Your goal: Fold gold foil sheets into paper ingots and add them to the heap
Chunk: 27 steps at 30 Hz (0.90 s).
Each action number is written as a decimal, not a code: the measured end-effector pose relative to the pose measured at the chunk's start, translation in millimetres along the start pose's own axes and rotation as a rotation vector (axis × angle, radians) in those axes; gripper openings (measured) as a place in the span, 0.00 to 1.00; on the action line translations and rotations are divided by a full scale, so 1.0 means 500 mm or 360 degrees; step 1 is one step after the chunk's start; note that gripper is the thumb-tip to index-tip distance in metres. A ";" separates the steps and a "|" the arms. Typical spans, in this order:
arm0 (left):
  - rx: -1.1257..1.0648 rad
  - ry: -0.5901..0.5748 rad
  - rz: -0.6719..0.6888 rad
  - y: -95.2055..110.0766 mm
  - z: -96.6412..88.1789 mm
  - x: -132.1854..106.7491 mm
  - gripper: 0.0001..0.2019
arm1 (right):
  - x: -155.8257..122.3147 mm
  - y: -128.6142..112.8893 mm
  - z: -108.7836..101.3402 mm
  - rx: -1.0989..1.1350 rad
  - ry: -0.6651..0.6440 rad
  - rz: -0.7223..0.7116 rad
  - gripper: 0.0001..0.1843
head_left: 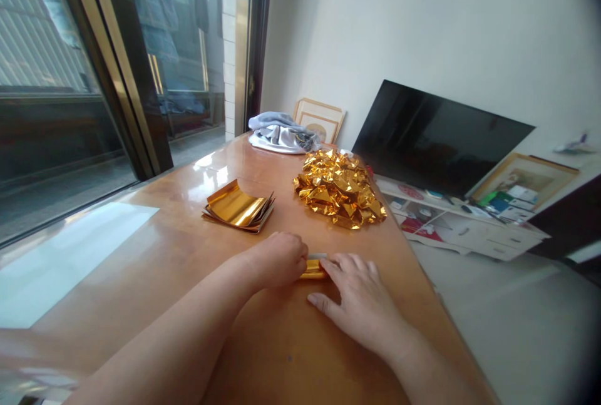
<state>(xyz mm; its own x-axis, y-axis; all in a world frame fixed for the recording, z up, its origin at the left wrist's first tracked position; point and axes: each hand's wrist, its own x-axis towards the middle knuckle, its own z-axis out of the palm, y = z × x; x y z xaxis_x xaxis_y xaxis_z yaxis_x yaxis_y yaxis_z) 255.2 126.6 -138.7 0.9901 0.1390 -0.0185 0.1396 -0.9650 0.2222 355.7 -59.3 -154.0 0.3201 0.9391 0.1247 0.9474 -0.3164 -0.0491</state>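
1. The narrow folded gold piece (pixel 314 270) lies flat on the wooden table (pixel 291 345), just below the middle of the frame, with a pale strip along its upper edge.
2. The left hand (pixel 282 259) reaches in from the lower left, fingers curled in at that piece's left end; they hide their own tips from me, so I can't tell whether they pinch it or only press.
3. The right hand (pixel 359 289), coming from the lower right, is spread wide and palm down, its index finger touching the piece's right end and its thumb well apart from that finger.
4. Left of centre, above the left hand, I see a loose stack of gold sheets (pixel 239 206), their edges curling.
5. Right of centre sits a glittering heap of crumpled-looking gold pieces (pixel 340 189), near the table's right edge.
6. At the table's far end, top centre, there's a bundle of pale cloth (pixel 279 133), with a framed picture (pixel 323 114) behind it.
7. A big dark television (pixel 436 136) fills the upper right, above a white cabinet (pixel 474 239).
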 end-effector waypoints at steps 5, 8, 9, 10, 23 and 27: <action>0.0013 0.0030 0.0042 0.013 -0.003 -0.008 0.11 | 0.000 -0.001 -0.002 0.0007 -0.0004 0.0009 0.32; -0.0012 -0.0004 0.0079 0.010 -0.005 -0.012 0.12 | 0.001 -0.003 -0.004 0.0009 -0.0015 0.0024 0.31; -0.0023 -0.0008 0.0082 0.007 -0.005 -0.013 0.13 | 0.001 -0.003 -0.004 0.0012 -0.0018 0.0029 0.31; -0.0034 -0.0008 0.0081 0.005 -0.004 -0.013 0.13 | 0.002 -0.003 -0.005 0.0016 -0.0022 0.0032 0.32; -0.0108 -0.0113 0.0067 -0.003 -0.008 -0.007 0.18 | -0.008 -0.008 -0.039 0.0044 0.0091 0.0025 0.27; -0.0101 -0.0111 0.0076 -0.013 0.000 0.000 0.18 | -0.018 -0.052 -0.035 0.0161 0.0019 -0.0112 0.28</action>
<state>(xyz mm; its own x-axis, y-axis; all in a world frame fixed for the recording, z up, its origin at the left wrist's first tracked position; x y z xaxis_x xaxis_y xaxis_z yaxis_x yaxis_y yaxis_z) 254.2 132.9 -140.1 0.9944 0.0753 -0.0737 0.0934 -0.9538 0.2855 328.1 -61.7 -136.5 0.2537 0.9566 0.1433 0.9621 -0.2342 -0.1393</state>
